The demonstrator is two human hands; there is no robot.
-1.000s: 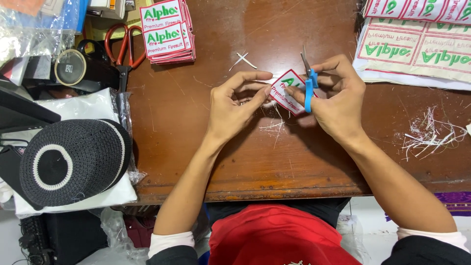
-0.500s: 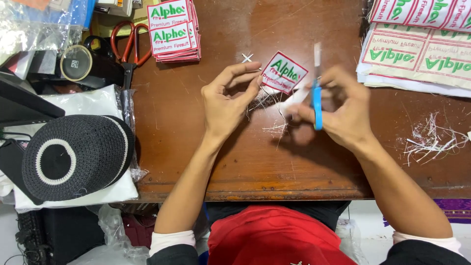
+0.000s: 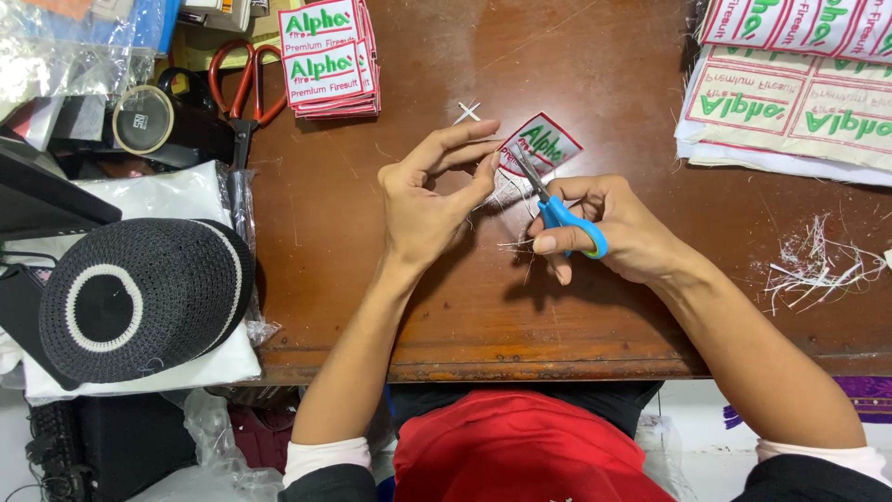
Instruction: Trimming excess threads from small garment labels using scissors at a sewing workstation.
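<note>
My left hand (image 3: 429, 198) pinches the left edge of a small white embroidered patch (image 3: 548, 142) with a red border and green lettering, held just above the brown table (image 3: 390, 307). My right hand (image 3: 618, 226) grips small blue-handled scissors (image 3: 557, 206), blades pointing up-left at the patch's lower edge. Loose white threads (image 3: 509, 197) hang between the two hands.
A stack of finished patches (image 3: 327, 58) lies at the back, red-handled scissors (image 3: 243, 88) beside it. Uncut patch sheets (image 3: 790, 102) fill the back right, thread scraps (image 3: 818, 265) the right. A black-and-white knitted cap (image 3: 139, 297) rests on white cloth at the left, beyond a roll of tape (image 3: 142, 119).
The scissors swung from pointing straight up beside the patch to angling their blades into its lower edge. My right hand moved down and right; the patch shifted slightly right.
</note>
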